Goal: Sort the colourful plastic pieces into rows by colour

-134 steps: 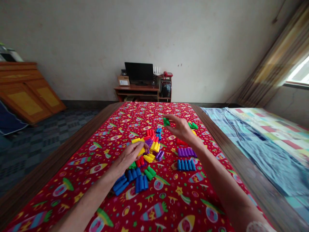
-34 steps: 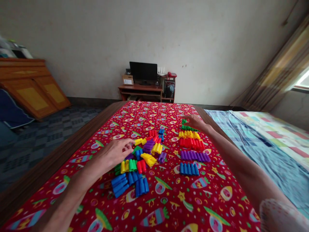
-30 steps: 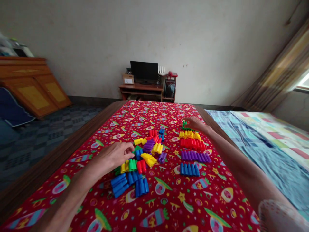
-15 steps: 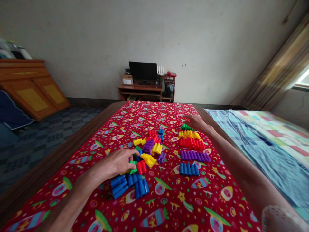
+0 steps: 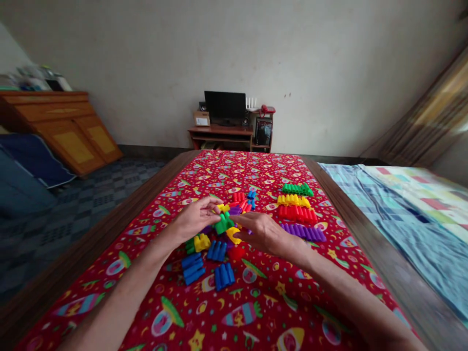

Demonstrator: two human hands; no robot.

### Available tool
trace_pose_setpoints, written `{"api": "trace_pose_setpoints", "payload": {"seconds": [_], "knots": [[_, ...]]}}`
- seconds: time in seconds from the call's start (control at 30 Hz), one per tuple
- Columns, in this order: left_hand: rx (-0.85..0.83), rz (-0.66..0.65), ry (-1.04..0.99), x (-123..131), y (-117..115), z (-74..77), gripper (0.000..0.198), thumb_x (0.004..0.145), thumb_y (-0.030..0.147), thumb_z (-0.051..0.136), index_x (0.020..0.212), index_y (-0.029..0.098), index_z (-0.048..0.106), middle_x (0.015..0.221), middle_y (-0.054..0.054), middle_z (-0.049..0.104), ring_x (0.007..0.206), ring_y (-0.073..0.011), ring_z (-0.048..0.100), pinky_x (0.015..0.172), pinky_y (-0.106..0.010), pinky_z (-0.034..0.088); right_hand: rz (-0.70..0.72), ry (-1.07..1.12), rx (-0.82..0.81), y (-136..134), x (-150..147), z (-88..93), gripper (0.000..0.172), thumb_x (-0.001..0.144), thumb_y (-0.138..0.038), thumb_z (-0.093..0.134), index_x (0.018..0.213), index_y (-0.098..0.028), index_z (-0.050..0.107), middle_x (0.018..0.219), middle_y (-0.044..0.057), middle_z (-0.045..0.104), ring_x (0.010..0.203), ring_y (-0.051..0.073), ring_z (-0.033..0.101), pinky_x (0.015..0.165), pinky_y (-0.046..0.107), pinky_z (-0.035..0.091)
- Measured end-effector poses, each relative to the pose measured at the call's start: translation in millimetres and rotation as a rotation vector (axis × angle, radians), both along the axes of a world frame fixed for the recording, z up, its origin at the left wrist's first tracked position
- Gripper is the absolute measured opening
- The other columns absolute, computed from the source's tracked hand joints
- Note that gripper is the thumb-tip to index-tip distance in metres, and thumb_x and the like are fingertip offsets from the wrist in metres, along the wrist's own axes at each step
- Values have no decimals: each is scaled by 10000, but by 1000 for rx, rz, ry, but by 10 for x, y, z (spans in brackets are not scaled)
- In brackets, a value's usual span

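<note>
Small ribbed plastic building blocks lie in a mixed pile in the middle of the table. My left hand is at the pile's left side, its fingers curled around the edge of a green block. A yellow block shows just beyond those fingertips. From the right, my right hand reaches over the pile toward the green block, fingers stretched and apart, holding nothing visible. Beneath it are a yellow block and a blurred red block. Blue blocks lie nearer me.
At right, sorted rows run from green through yellow and red to purple. A red patterned cloth covers the table. Beyond stands a desk with a monitor; a bed is at right.
My right hand has come back from the green row to the pile. My left hand has moved up and right with the green block. The view has shifted slightly left.
</note>
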State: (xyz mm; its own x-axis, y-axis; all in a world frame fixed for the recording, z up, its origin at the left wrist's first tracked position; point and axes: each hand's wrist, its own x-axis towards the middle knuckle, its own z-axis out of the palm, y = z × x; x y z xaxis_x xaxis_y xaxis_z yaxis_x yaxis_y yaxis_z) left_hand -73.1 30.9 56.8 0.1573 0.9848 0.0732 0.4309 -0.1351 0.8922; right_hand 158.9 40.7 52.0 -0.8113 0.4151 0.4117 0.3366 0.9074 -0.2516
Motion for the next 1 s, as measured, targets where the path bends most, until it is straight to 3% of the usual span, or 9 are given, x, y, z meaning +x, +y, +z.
{"api": "trace_pose_setpoints", "payload": {"seconds": [0.07,0.13,0.3,0.47,0.57,0.67,0.83,1.0], "knots": [[5,4,-85,37,13,-12,547,648,366,731,1128,171,553,951,-43,661,787,-182,664,723,-325,548,37,78,3,41,-32,-57,537,909,-259,604,1405,-192,407,1118,137,649,996,215,626,781,314,504],[-11,-18,-155,99,15,-43,603,644,377,757,1164,187,519,986,-47,657,794,-175,671,731,-319,547,59,95,34,78,-42,-79,610,894,-250,620,1437,-186,349,1218,168,601,1099,237,588,851,361,509],[-41,-53,-220,262,-11,-128,680,649,393,779,1219,202,462,994,-52,645,778,-162,667,712,-304,542,6,-108,92,25,-20,-7,365,896,-239,607,1238,-133,540,1051,134,666,911,207,631,772,328,505],[-22,-50,-213,325,-29,-160,667,666,417,752,1223,183,470,1034,-78,641,815,-181,679,747,-323,555,-47,-186,128,13,86,83,330,875,-246,633,1179,-126,588,1063,138,663,917,201,622,770,314,482],[47,-7,-189,294,-23,-164,566,750,434,673,1219,179,482,1139,-114,629,886,-202,686,755,-333,569,-120,-117,74,288,314,153,285,878,-264,633,1130,-130,624,1046,125,683,913,191,629,769,287,471],[99,12,-145,240,-7,-164,511,797,452,611,1204,163,499,1160,-135,636,882,-214,695,726,-333,580,-353,-44,54,782,685,237,294,866,-237,627,1142,-135,642,1098,128,690,934,191,637,778,265,451],[103,-43,-35,193,-1,-193,378,851,454,545,1098,172,591,1040,-98,696,851,-208,707,730,-315,583,-703,-280,13,1524,1261,249,260,833,-216,606,1051,-120,712,873,97,738,779,196,657,659,243,414],[143,-43,-10,169,2,-213,331,845,432,548,1034,175,637,967,-80,732,843,-208,719,717,-287,579,-682,-372,3,1741,1505,61,286,807,-196,628,1074,-151,717,952,96,749,829,194,676,698,233,443]]}}
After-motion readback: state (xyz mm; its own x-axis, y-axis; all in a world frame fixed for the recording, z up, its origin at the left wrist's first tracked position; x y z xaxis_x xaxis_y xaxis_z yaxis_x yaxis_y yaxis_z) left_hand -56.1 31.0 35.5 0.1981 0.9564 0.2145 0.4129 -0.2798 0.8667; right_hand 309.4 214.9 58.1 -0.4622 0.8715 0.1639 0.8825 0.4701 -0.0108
